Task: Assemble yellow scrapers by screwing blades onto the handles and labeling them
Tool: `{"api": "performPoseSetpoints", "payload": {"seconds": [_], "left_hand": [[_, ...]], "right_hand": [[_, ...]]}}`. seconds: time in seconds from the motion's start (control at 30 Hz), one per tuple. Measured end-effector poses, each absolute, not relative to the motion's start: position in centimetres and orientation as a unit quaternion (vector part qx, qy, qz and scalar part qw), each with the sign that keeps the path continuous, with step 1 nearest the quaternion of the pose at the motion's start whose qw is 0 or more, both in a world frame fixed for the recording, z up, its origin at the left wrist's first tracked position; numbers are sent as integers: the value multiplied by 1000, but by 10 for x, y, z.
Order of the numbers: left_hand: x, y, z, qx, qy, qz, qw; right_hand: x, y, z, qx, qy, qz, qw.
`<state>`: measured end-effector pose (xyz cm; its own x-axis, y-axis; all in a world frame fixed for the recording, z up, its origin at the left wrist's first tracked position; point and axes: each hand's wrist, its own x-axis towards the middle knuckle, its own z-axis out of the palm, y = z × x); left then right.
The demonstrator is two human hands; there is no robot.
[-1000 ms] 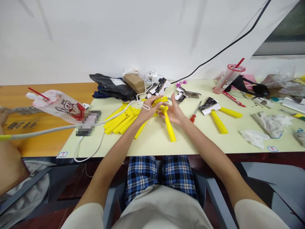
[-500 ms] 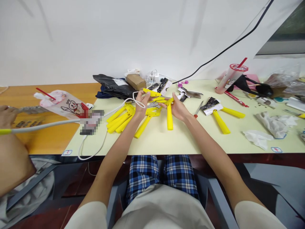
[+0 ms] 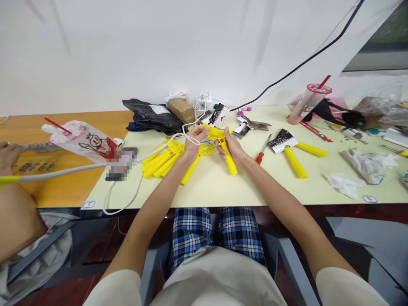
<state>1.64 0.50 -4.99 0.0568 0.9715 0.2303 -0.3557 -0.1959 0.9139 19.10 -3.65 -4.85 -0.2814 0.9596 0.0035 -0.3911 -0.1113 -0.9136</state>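
Note:
Both my hands are closed on a yellow T-shaped scraper [image 3: 230,162], its handle pointing down toward me. My left hand [image 3: 195,142] pinches the left end of the yellow head. The fingers of my right hand [image 3: 232,146] wrap the right side, where head meets handle. Details of the head are partly hidden by my fingers. Just left of and below my left wrist, several yellow scrapers [image 3: 164,163] lie in a fanned pile. A red-handled screwdriver [image 3: 259,158] rests right of my right hand. Farther right lie two yellow handles [image 3: 296,163] with a black-and-white card [image 3: 282,141].
A white cable [image 3: 79,170] crosses from the left near my left hand. Behind are a black plastic bag [image 3: 159,119], a small carton [image 3: 181,109] and cards [image 3: 219,114]. Drink cups stand right [image 3: 309,102] and lean left [image 3: 92,138]. Another person's arm [image 3: 15,212] is at far left.
The yellow piece in my left hand has moved right and down against the scraper head in my right hand. The handle now tilts, its lower end shifted right.

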Motion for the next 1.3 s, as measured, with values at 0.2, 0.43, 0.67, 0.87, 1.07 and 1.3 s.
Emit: {"api": "performPoseSetpoints", "payload": {"seconds": [0.2,0.43,0.67,0.87,1.07,1.3], "left_hand": [[13,8,-54,521,356,562,535],[17,5,-54,580,343,584,452],[-3,14,-65,773,417,423,222],[-12,24,-85,828,447,308,142],[-15,32,-93,839,450,278,130],[-16,32,-99,834,443,302,127]], "right_hand": [[190,-36,-51,-327,-478,632,515],[191,-37,-49,-350,-457,628,524],[190,-34,-46,-367,-386,606,590],[195,-29,-49,-387,-333,604,612],[196,-29,-51,-380,-334,621,598],[193,-31,-50,-389,-334,635,578]]}}
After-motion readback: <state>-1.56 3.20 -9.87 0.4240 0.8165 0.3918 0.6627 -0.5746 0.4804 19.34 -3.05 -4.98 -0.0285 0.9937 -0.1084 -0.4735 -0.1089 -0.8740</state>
